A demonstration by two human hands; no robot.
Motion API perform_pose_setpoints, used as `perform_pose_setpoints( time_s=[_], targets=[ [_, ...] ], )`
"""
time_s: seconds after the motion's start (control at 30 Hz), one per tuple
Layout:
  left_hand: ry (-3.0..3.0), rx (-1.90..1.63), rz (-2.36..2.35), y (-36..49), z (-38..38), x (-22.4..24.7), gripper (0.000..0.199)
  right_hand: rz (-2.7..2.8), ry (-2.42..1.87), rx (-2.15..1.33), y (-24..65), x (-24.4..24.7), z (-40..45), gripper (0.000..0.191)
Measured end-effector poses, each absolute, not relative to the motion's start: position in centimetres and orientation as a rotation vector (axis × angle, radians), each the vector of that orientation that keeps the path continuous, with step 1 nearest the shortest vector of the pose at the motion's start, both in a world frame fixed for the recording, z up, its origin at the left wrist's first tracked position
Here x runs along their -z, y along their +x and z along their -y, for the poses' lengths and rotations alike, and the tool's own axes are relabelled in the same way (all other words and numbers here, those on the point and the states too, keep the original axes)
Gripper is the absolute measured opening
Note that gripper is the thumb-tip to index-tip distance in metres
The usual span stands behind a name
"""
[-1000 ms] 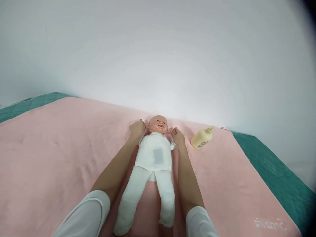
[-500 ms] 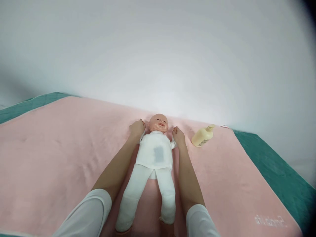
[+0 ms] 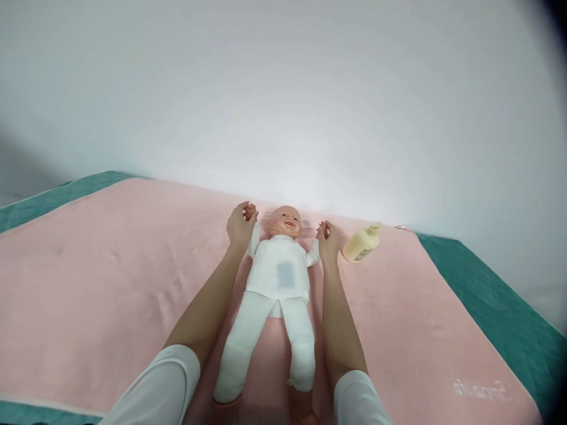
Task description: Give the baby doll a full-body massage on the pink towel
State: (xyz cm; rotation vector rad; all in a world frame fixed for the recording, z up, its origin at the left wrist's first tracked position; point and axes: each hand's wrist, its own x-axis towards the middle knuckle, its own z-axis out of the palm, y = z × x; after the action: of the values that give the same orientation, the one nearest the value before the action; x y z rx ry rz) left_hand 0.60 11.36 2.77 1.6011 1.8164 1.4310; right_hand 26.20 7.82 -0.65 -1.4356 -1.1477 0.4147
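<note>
A baby doll [image 3: 277, 265] in a white cloth body lies on its back with its head away from me and its feet toward me. A greyish rectangular patch marks its chest. My left hand [image 3: 241, 227] is closed around the doll's hand on the left, beside its head. On the other side, my right hand [image 3: 328, 241] grips the doll's other hand between thumb and fingers. Both of the doll's arms are raised at its sides, their small hands partly showing above my fingers.
A pale yellow pump bottle [image 3: 361, 244] lies tilted on the pink blanket [image 3: 110, 283], just right of my right hand. Green cloth [image 3: 491, 289] shows beyond the blanket's edges. A white wall [image 3: 283, 106] rises behind the doll's head.
My hands have moved outward from the doll's head, taking its arms with them. The left one has also gone up slightly, and more of the doll's sleeves and hands shows.
</note>
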Motion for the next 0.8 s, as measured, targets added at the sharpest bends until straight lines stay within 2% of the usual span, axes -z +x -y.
perform_pose_setpoints(
  time_s=[0.23, 0.43, 0.8],
  targets=[
    [1.573, -1.618, -1.756, 0.2, -8.6, -4.7, 0.031, 1.048, -1.469, -0.328, 25.8, -2.5, -4.6, 0.056],
    [1.544, -1.666, -1.687, -1.2, -5.6, -5.6, 0.039, 0.996, -1.449, -0.336, 25.5, -3.3, -0.9, 0.058],
    [1.517, -1.619, -1.687, -5.1, 2.9, -3.2, 0.038, 0.904, -1.541, -0.291, 25.5, 0.3, 8.9, 0.049]
  ],
)
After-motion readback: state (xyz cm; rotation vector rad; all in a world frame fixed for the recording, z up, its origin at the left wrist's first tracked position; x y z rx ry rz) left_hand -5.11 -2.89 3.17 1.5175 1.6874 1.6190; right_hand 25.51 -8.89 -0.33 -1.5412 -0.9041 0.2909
